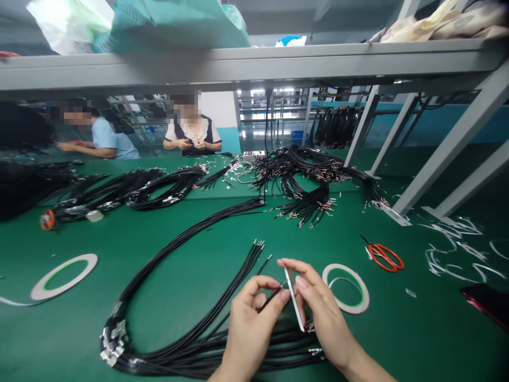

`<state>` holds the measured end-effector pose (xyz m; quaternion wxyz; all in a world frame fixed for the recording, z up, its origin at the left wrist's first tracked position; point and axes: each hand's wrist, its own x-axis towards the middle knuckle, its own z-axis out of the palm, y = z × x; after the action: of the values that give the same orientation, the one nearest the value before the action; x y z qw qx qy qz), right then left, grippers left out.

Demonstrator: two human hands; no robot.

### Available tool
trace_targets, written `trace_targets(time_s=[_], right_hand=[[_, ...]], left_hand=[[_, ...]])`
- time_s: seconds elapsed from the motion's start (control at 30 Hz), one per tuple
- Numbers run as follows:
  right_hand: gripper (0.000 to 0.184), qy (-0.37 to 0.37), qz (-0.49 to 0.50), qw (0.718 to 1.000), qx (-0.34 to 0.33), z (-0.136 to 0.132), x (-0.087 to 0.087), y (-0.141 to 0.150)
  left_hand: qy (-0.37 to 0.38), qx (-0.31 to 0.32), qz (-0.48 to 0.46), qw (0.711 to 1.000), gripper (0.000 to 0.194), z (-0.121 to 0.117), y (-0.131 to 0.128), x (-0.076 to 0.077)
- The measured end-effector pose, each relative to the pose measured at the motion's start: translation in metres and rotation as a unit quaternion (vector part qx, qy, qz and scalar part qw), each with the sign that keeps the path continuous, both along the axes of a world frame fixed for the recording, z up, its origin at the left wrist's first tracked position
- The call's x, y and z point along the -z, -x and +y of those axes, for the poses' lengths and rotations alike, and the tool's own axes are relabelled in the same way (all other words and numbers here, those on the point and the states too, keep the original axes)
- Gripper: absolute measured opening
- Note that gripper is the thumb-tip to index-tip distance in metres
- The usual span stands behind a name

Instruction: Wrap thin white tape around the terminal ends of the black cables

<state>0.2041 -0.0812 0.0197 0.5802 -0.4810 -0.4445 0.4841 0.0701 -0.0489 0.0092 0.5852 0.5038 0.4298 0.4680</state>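
Observation:
My left hand is closed in a pinch on a thin black cable, its stripped end near the fingertips. Just beside it, my right hand holds a narrow white strip between thumb and fingers; it looks like a length of tape. The cable's end meets or nearly meets the strip; I cannot tell whether they touch. Below both hands runs a looped bundle of black cables, with silvery tape pieces at its left bend. Several loose cable ends show under my right hand.
A white tape roll and orange-handled scissors lie at right; another tape roll lies at left. Cable coils line the back of the green table. Metal shelf legs stand right. Two people sit beyond.

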Motion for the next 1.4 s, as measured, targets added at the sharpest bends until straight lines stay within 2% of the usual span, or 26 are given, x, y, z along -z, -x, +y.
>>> trace_targets(time_s=[0.1, 0.2, 0.43, 0.6, 0.73, 0.93, 1.1, 1.3, 1.4], right_hand=[[0.038, 0.020, 0.066, 0.996, -0.056, -0.001, 0.003, 0.006], [0.033, 0.032, 0.115, 0.990, -0.076, 0.000, 0.006, 0.010], [0.025, 0.031, 0.145, 0.987, -0.056, 0.002, 0.011, 0.010], [0.030, 0.033, 0.150, 0.988, -0.025, 0.004, 0.013, 0.008], [0.032, 0.032, 0.108, 0.993, -0.022, 0.005, 0.011, 0.006], [0.030, 0.021, 0.070, 0.997, -0.032, 0.005, 0.013, 0.006], [0.032, 0.008, 0.075, 0.994, -0.082, 0.005, 0.016, 0.007], [0.053, 0.008, 0.016, 0.996, -0.093, 0.003, 0.014, 0.002], [0.049, 0.027, 0.000, 0.994, -0.106, 0.004, 0.015, 0.001]], left_hand=[[0.009, 0.027, -0.027, 0.999, 0.026, 0.000, -0.003, -0.001], [-0.003, 0.037, -0.022, 0.999, 0.017, -0.001, -0.004, -0.002], [-0.071, 0.061, 0.039, 0.995, 0.016, -0.004, -0.001, 0.003], [-0.143, 0.032, 0.105, 0.984, 0.016, -0.003, 0.002, 0.003], [-0.103, -0.017, 0.101, 0.989, 0.029, -0.005, 0.004, 0.001], [-0.056, -0.008, 0.024, 0.998, 0.015, 0.002, 0.003, -0.004], [-0.008, -0.003, 0.012, 1.000, 0.017, 0.010, 0.002, -0.007], [-0.002, -0.006, 0.014, 1.000, 0.018, 0.007, 0.002, -0.009], [-0.046, -0.027, 0.040, 0.998, 0.015, 0.007, 0.004, -0.008]])
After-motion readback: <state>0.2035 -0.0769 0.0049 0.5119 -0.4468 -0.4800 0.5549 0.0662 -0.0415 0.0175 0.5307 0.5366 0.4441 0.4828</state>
